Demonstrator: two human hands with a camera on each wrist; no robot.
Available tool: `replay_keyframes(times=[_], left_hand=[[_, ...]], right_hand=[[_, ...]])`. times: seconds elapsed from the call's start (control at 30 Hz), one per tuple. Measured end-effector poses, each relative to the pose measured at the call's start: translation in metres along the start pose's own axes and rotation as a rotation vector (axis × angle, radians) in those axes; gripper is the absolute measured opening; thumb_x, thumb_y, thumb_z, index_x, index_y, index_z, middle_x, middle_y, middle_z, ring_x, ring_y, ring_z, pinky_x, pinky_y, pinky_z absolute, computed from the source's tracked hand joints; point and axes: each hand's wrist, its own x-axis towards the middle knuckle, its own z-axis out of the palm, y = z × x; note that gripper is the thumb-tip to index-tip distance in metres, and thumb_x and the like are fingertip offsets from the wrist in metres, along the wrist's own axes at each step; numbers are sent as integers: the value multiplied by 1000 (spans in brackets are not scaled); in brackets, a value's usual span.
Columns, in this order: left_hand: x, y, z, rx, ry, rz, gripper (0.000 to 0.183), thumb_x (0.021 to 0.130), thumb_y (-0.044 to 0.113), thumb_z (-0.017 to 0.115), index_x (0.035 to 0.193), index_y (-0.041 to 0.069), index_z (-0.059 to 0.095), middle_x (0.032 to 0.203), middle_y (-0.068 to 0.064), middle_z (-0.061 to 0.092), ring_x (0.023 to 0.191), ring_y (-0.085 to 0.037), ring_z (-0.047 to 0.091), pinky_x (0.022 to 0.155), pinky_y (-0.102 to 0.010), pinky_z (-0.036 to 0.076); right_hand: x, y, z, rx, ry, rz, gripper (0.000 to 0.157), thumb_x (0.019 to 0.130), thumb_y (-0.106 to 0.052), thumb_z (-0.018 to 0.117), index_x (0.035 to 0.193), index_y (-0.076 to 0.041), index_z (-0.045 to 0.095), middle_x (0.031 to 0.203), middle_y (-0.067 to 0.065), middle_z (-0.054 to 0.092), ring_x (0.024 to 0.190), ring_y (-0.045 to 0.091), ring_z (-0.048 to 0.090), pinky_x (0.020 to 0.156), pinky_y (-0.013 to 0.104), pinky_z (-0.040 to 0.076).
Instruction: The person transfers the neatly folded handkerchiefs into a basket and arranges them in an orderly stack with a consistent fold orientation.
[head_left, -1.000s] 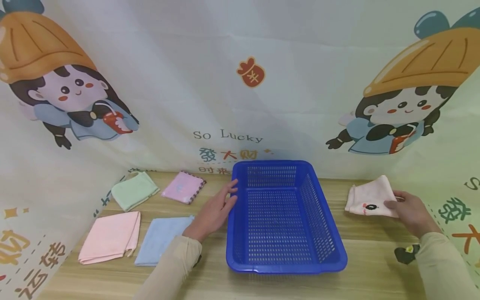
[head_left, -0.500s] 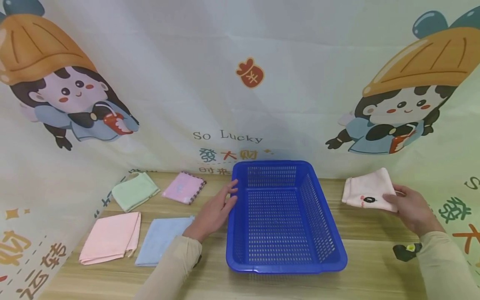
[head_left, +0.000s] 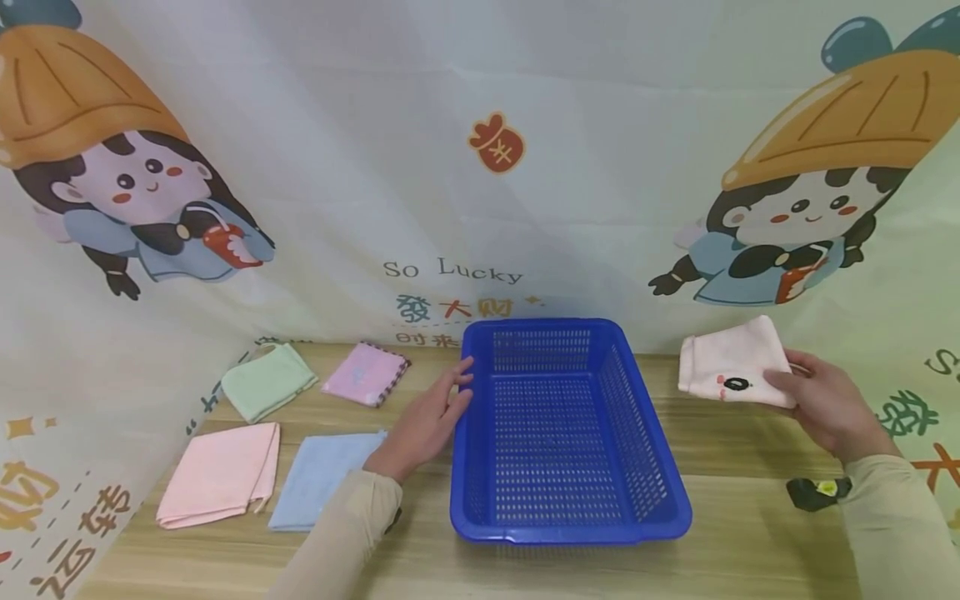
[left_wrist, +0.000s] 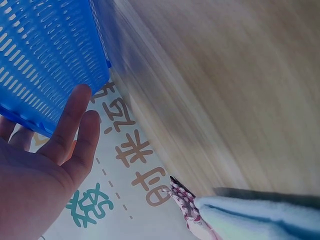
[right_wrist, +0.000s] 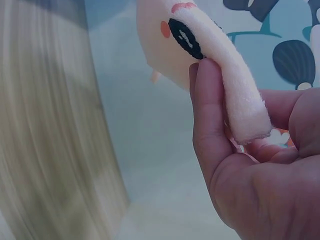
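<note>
My right hand (head_left: 832, 408) pinches a folded pale pink towel (head_left: 731, 358) by its right edge, thumb on the near face. The towel hangs raised above the table, right of the blue basket. Black and red embroidery shows on it, and its folded thickness (right_wrist: 245, 105) is plain in the right wrist view. My left hand (head_left: 427, 425) rests its fingers against the left rim of the blue plastic basket (head_left: 467, 500). In the left wrist view, the fingers (left_wrist: 72, 115) lie fairly straight along the basket wall (left_wrist: 55, 60); some are partly hidden.
Left of the basket lie a green cloth (head_left: 270, 382), a purple cloth (head_left: 365, 375), a pink cloth (head_left: 217, 475) and a blue cloth (head_left: 318, 475), partly covered by my left arm. A printed curtain (head_left: 337, 167) stands behind the wooden table (head_left: 735, 533).
My right hand has lifted the pale pink towel up and slightly to the left. My left hand stays at the basket, and the other cloths lie as before.
</note>
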Motion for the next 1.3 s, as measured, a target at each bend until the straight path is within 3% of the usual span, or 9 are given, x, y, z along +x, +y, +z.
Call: replay_keyframes(times=[0.13,0.27,0.6,0.83,1.1,1.3], left_hand=[[0,0,0,-2,-1,-5,52,109,53,33,159,44,24,154,6,53,145,-28,49,120,-56,39],[0,0,0,-5,0,-2,52,109,53,33,159,44,24,154,6,54,144,-28,50,119,-55,40],[1,-1,0,3,1,-1,52,109,54,32,159,44,23,154,6,53,144,-28,50,119,-56,40],[1,-2,0,8,-3,14,54,108,56,31,160,45,20,155,6,52,145,-27,49,120,-55,40],[3,0,-2,21,-14,48,56,109,53,31,162,38,19,155,4,52,144,-27,50,120,-52,41],[5,1,-2,25,-15,40,57,109,53,32,163,37,19,155,4,52,144,-27,50,120,-51,40]], right_hand=[[0,-5,0,45,-22,-26,86,107,-33,50,160,6,-5,133,7,46,90,-7,61,80,16,59],[-1,-11,2,65,-32,-51,87,106,-33,52,160,7,-4,117,-14,47,92,-7,62,80,16,59],[-2,-28,13,29,-1,-65,85,107,-35,49,161,4,-3,146,16,37,93,-10,61,82,17,59],[-5,-35,20,18,-5,-77,84,107,-36,48,161,2,-3,151,21,32,93,-10,61,83,15,59],[-7,-44,29,24,-19,-116,79,108,-32,48,162,3,1,144,13,40,94,-9,62,83,16,59],[-7,-52,37,26,-24,-125,77,108,-31,47,162,2,2,149,18,37,95,-8,61,83,15,59]])
